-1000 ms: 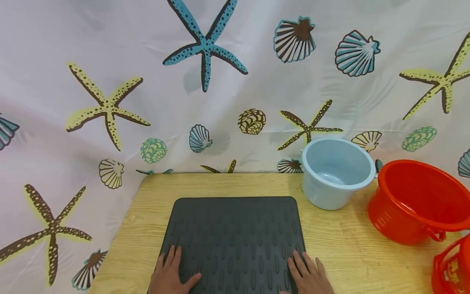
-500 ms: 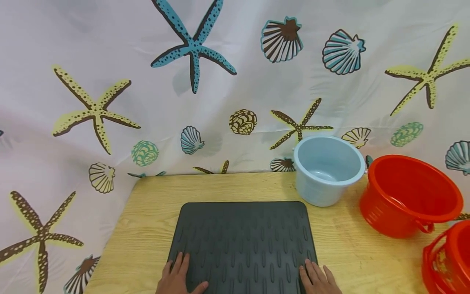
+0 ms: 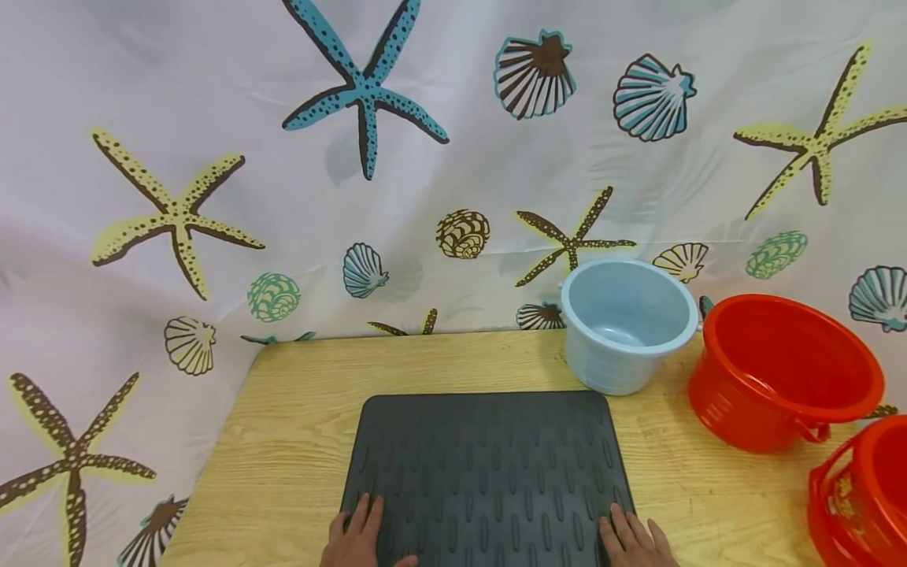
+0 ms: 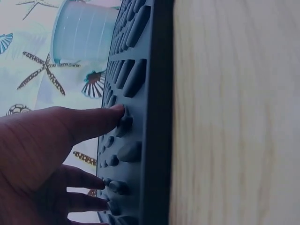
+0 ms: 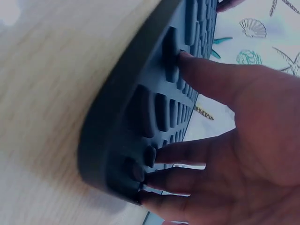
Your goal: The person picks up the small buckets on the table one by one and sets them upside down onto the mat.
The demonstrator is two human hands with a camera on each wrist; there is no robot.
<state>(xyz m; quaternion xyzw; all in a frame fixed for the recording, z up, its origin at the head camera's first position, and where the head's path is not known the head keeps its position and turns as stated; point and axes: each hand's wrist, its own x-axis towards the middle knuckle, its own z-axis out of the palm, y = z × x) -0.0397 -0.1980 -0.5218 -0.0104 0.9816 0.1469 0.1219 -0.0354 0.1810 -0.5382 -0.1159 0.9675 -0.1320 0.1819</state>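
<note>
While the left hand (image 3: 357,537) and right hand (image 3: 635,542) rested, fingers outstretched, along the black mat's (image 3: 489,465) side edges, the mat lay on the table (image 3: 283,441); uneven pressing might have skewed it toward the pale-blue tub (image 3: 623,354) beyond.

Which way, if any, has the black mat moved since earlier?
Yes: the black mat moved right and slightly toward the camera, judged by the blue pot.

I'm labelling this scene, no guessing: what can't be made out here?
Underside of the black mat: faces the table, hidden by the mat itself, all views.
Nearer red bucket: cut off by the head view's right and bottom edges.
Its gold marking: too small and blurred to read, head view.
</note>
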